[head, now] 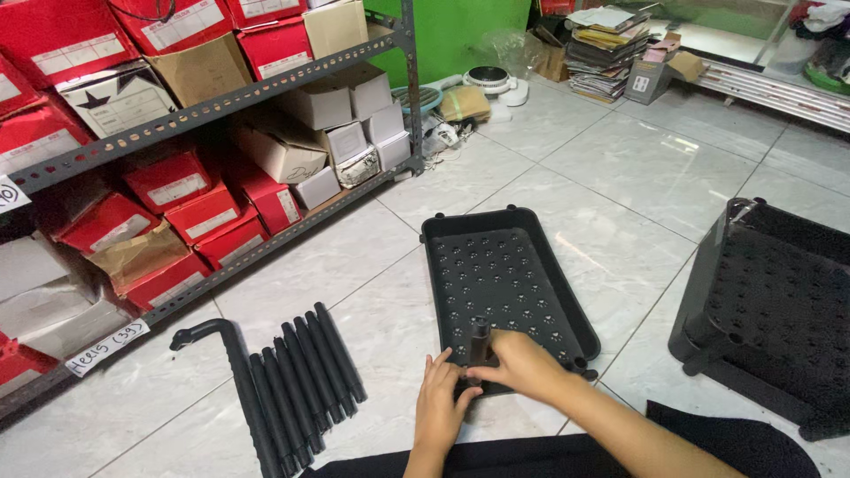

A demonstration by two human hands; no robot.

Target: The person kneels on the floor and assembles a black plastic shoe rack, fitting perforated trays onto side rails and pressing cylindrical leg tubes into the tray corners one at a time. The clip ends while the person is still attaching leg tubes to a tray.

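Nearest, the left hand [440, 403] presses flat on the near edge of a black perforated tray [505, 279] lying on the tiled floor [620, 177], while the right hand [522, 365] grips a short black tube [480, 343] standing upright there. Left lie more black tubes [301, 381]; far left, shelves of shoeboxes [177, 190].

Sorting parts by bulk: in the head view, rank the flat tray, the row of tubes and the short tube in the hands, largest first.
1. Flat tray
2. Row of tubes
3. Short tube, held upright by the right hand
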